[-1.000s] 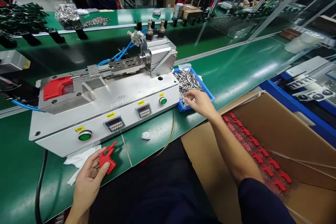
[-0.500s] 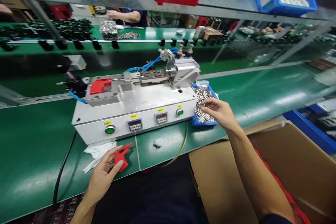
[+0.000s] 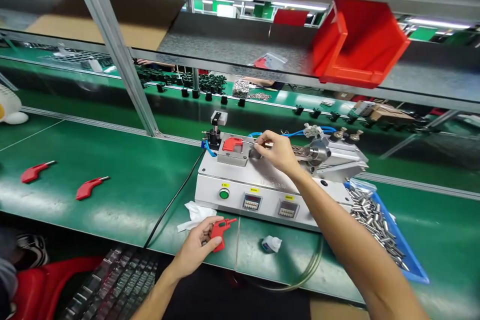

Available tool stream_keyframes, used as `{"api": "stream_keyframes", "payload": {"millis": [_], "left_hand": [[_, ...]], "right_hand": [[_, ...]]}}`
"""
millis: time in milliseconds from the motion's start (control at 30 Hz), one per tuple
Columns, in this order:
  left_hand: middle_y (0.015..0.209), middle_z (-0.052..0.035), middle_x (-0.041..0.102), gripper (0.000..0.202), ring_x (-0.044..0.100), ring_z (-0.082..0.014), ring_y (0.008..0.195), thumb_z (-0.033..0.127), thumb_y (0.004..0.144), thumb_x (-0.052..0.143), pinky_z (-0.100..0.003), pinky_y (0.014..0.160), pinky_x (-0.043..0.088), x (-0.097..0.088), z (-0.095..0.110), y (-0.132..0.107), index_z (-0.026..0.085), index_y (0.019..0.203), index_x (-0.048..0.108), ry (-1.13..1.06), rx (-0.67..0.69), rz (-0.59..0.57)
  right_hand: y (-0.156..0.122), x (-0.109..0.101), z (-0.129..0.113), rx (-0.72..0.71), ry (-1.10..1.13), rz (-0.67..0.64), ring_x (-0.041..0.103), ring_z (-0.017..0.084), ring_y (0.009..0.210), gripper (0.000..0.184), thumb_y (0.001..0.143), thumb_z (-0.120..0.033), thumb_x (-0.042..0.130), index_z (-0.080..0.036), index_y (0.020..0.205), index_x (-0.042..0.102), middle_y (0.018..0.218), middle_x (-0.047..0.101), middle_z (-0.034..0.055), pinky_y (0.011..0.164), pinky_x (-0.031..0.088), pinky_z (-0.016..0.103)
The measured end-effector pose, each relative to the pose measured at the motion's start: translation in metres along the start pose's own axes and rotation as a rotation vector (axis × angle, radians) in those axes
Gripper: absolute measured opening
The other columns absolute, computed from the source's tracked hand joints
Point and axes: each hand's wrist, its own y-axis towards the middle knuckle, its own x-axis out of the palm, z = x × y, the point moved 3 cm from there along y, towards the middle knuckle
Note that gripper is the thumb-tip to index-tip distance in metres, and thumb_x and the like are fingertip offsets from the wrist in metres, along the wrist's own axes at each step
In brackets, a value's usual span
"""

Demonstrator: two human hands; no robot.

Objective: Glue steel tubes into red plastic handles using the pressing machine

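My left hand [image 3: 202,240] is closed around a red pistol-shaped plastic part [image 3: 220,232], its thin red tip pointing right, in front of the machine. A second red pistol-shaped part [image 3: 232,144] lies in the metal fixture [image 3: 231,159] on top of the bench machine [image 3: 258,177]. At the end of this part's thin rod, my right hand [image 3: 275,150] is pinched; whatever is between its fingertips is too small to make out. Below the right forearm, a blue bin [image 3: 416,274] holds many short metal tubes [image 3: 375,220].
Two red parts with metal tips, one farther left [image 3: 33,173] and one nearer [image 3: 90,188], lie on the green bench. A small white-capped bottle [image 3: 271,244] and white tissue [image 3: 197,214] are before the machine. A black cable [image 3: 172,200] crosses the bench. Overhead, a shelf carries a red bin [image 3: 360,45].
My right hand has moved from the blue bin of metal tubes to the fixture on the machine. The left hand still holds its red part. My view has swung left and up.
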Motion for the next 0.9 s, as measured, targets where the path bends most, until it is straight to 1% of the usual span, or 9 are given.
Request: {"api": "stream_keyframes", "payload": {"millis": [133,233,333,467,533,600,667,800,900], "left_hand": [[0.130,-0.0138,0.072,0.058,0.070,-0.0306,0.115,0.056,0.096,0.073,-0.037,0.094,0.059,-0.002,0.001,0.000,0.020,0.140,0.064,-0.019,0.009,0.015],[0.129,-0.0136,0.073,0.056,0.069,-0.0307,0.117,0.051,0.094,0.074,-0.037,0.093,0.059,-0.004,0.003,0.000,0.019,0.139,0.065,-0.029,0.006,0.006],[0.126,-0.0127,0.074,0.054,0.070,-0.0291,0.111,0.046,0.093,0.074,-0.037,0.089,0.059,-0.005,0.004,0.001,0.019,0.139,0.066,-0.043,-0.001,-0.016],[0.126,-0.0108,0.075,0.049,0.070,-0.0279,0.111,0.039,0.094,0.071,-0.036,0.088,0.058,-0.006,0.006,0.001,0.021,0.139,0.066,-0.046,0.004,-0.054],[0.126,-0.0106,0.074,0.049,0.070,-0.0283,0.113,0.038,0.094,0.071,-0.036,0.089,0.058,-0.006,0.007,0.001,0.021,0.140,0.066,-0.041,0.003,-0.071],[0.125,-0.0108,0.075,0.049,0.070,-0.0286,0.111,0.038,0.094,0.071,-0.036,0.089,0.058,-0.006,0.007,0.000,0.021,0.140,0.066,-0.043,0.001,-0.077],[0.122,-0.0110,0.075,0.049,0.070,-0.0285,0.108,0.039,0.094,0.071,-0.037,0.088,0.058,-0.006,0.007,0.000,0.021,0.140,0.066,-0.048,0.004,-0.078],[0.122,-0.0111,0.074,0.050,0.069,-0.0284,0.108,0.040,0.094,0.070,-0.037,0.088,0.056,-0.006,0.006,0.001,0.021,0.140,0.066,-0.035,0.014,-0.065],[0.122,-0.0111,0.074,0.051,0.068,-0.0286,0.111,0.040,0.094,0.070,-0.036,0.089,0.055,-0.007,0.005,0.002,0.020,0.141,0.065,-0.018,0.009,-0.062]], "right_hand": [[0.024,0.017,0.005,0.063,-0.114,-0.044,0.067,0.022,0.080,0.008,0.080,-0.017,0.066,-0.021,0.074,0.062,0.080,0.071,0.0032,0.082,0.052,0.035],[0.021,0.018,0.006,-0.002,-0.250,-0.057,0.068,0.028,0.094,0.006,0.084,-0.018,0.063,-0.021,0.081,0.067,0.090,0.074,0.0070,0.090,0.053,0.041],[0.012,0.016,0.005,-0.106,-0.360,-0.078,0.065,0.032,0.108,0.012,0.089,-0.020,0.060,-0.022,0.084,0.071,0.101,0.075,0.0112,0.095,0.053,0.046],[0.005,0.016,0.003,-0.130,-0.386,-0.115,0.065,0.032,0.105,0.017,0.094,-0.022,0.058,-0.022,0.088,0.073,0.098,0.074,0.0107,0.094,0.053,0.047],[0.005,0.017,0.001,-0.113,-0.387,-0.105,0.065,0.031,0.105,0.018,0.095,-0.022,0.058,-0.021,0.099,0.075,0.099,0.074,0.0102,0.094,0.053,0.046],[0.007,0.019,-0.001,-0.112,-0.397,-0.102,0.064,0.032,0.109,0.022,0.096,-0.022,0.058,-0.021,0.109,0.076,0.110,0.073,0.0115,0.097,0.053,0.047],[0.007,0.021,-0.003,-0.119,-0.425,-0.119,0.062,0.034,0.114,0.021,0.098,-0.023,0.059,-0.021,0.107,0.078,0.119,0.072,0.0134,0.099,0.053,0.049],[0.006,0.022,-0.005,-0.105,-0.512,-0.108,0.061,0.036,0.114,0.022,0.099,-0.022,0.059,-0.020,0.087,0.077,0.114,0.071,0.0156,0.096,0.054,0.051],[0.010,0.026,-0.011,-0.129,-0.491,-0.107,0.062,0.035,0.114,0.019,0.097,-0.020,0.060,-0.019,0.099,0.079,0.119,0.071,0.0151,0.095,0.055,0.050]]}}
